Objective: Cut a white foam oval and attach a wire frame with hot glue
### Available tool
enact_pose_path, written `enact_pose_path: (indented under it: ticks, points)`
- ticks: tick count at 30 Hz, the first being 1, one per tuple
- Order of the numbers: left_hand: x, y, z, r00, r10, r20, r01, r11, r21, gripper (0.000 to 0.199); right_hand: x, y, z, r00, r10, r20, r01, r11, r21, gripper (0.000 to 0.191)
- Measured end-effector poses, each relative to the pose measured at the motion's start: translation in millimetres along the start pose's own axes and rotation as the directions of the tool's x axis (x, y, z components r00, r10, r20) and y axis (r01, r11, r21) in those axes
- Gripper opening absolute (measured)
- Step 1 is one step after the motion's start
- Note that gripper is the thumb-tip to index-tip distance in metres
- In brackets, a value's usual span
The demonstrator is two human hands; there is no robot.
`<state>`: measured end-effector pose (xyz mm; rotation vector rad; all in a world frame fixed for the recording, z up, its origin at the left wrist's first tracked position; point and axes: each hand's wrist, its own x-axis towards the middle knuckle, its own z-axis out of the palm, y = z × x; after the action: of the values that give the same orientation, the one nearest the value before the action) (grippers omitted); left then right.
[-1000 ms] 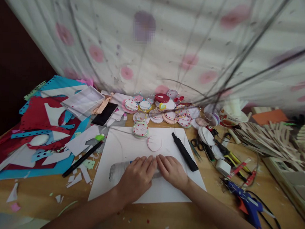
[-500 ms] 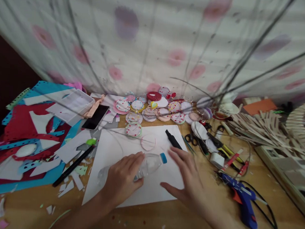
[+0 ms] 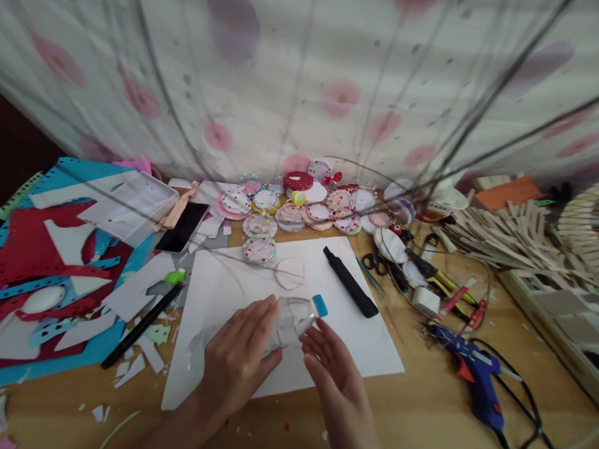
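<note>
A clear plastic bottle (image 3: 296,321) with a blue cap (image 3: 319,306) lies on its side over a white sheet of paper (image 3: 378,355). My left hand (image 3: 241,347) is wrapped over the bottle's middle and hides part of it. At the neck end, my right hand (image 3: 336,376) has its fingers stretched out, the tips close under the neck; whether they touch it I cannot tell. A pink-edged circle (image 3: 290,274) lies on the paper behind the bottle. To the right rests a thick black tool (image 3: 351,283), its kind unclear.
Coloured scraps (image 3: 19,228), a phone (image 3: 183,227) and a black pen (image 3: 141,327) are on the left. Several decorated paper discs (image 3: 259,248) line the back. Scissors (image 3: 375,262), pliers (image 3: 439,282), a blue glue gun (image 3: 485,381) and wooden strips (image 3: 505,238) fill the right.
My right hand has moved left and down, from beyond the cap to just under the bottle's neck, uncovering the black tool. My left hand stays on the bottle. The view has shifted slightly.
</note>
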<state>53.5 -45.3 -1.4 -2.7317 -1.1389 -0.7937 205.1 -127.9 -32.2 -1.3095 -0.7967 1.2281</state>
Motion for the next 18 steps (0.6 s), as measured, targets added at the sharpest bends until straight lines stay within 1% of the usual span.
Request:
enact_pose_path:
  ticks: [2,4,7,9,14,18]
  points:
    - [-1.0,0.3,1.2,1.000,-0.001,-0.009,0.001,1.000,0.019,0.053,2.8,-4.1,0.2,0.999,-0.014,-0.031,0.015,0.998,0.053,0.058]
    - [-2.4,1.3,2.9,1.000,0.004,-0.008,-0.004,0.999,0.043,0.052,3.8,-8.4,3.5,0.999,0.012,-0.043,-0.008,0.996,0.092,0.060]
    - [-5.8,5.1,6.0,0.998,0.064,0.011,-0.065,0.994,0.083,0.047,7.9,-13.5,13.0,0.994,0.064,-0.092,-0.051,0.990,0.133,0.065]
    - [-7.9,8.5,8.6,0.994,0.107,0.006,-0.107,0.988,0.113,0.042,13.0,-14.2,19.9,0.988,0.080,-0.136,-0.054,0.981,0.186,0.068]
    - [-9.4,14.0,13.9,0.979,0.166,-0.116,-0.144,0.974,0.177,0.034,22.5,-3.8,31.2,0.967,0.091,-0.240,-0.005,0.941,0.338,0.066]
    - [-11.9,14.7,13.9,0.980,0.169,-0.108,-0.152,0.976,0.155,0.033,23.8,6.5,32.9,0.959,0.095,-0.265,0.020,0.915,0.403,0.063]
